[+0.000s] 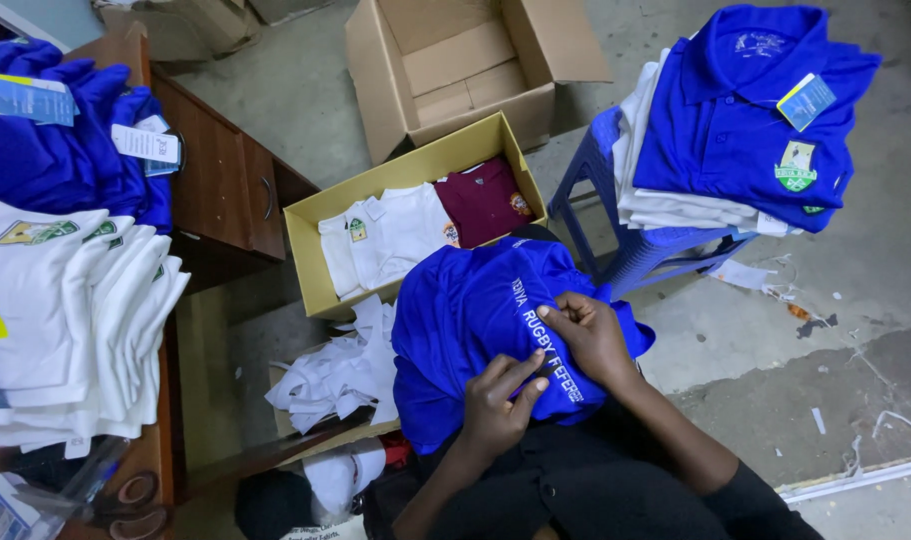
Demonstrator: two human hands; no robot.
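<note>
Your left hand [500,398] lies palm down on the blue shirt [475,320] spread over your lap, forearm rising from the lower edge of view, fingers curled and pinching the fabric near the white lettering. Your right hand [590,335] comes in from the right, wrist bent, fingertips closed on a fold of the same shirt just above the left. Hands near each other, not touching. Yellow box [315,235] with white and maroon shirts just beyond. Blue stool [635,255] with stacked shirts at right. White shirt pile [65,300] on the desk, left.
</note>
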